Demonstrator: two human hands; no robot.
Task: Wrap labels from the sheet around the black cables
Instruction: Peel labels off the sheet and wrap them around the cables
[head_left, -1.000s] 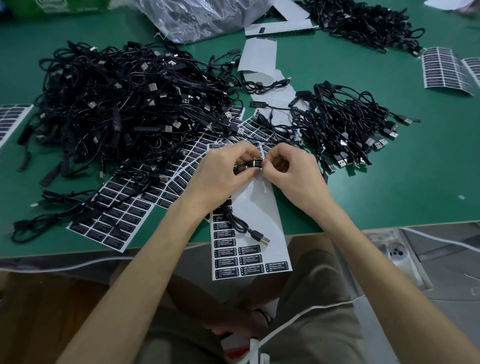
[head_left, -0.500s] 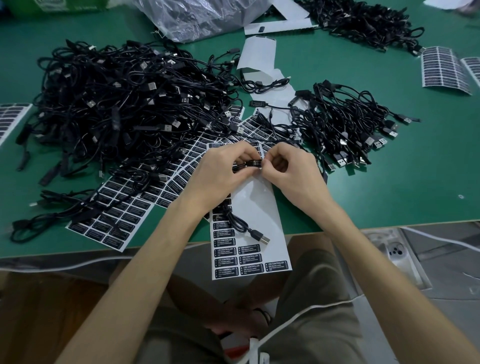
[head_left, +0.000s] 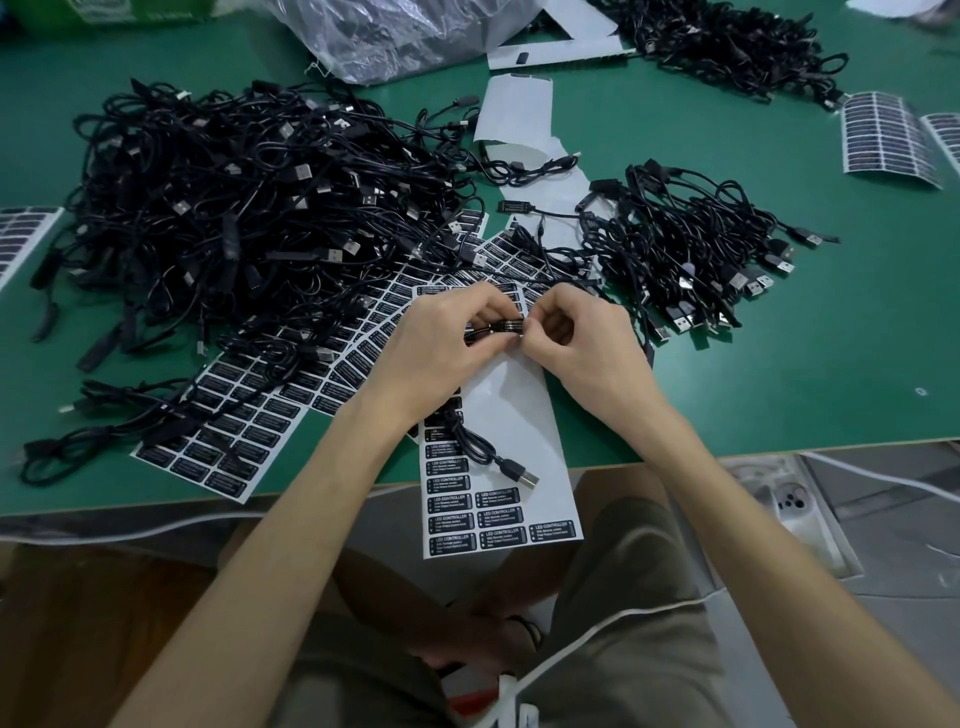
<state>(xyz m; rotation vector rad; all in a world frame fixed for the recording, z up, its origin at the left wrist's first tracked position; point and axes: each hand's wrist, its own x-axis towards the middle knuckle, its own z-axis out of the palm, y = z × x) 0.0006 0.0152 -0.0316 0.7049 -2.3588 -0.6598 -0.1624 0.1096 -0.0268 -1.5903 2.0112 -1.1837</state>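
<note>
Pinching one black cable (head_left: 501, 327) between them, the left hand (head_left: 441, 343) and right hand (head_left: 582, 343) hold its label-wrapped section with curled fingertips. They are just above the partly used label sheet (head_left: 514, 410) at the near edge of the green table (head_left: 779, 389). The cable's USB plug (head_left: 522, 475) lies on that sheet.

There are three heaps of black cables: a large heap (head_left: 234, 208) on the left, a smaller heap (head_left: 691, 260) on the right, and a far heap (head_left: 727, 41). Two curled sheets (head_left: 883, 135) lie at far right. Overlapping full sheets (head_left: 234, 431) fan out on the left, too overlapped to count.

Compared with half a second ago, both hands keep the same grip and place.
</note>
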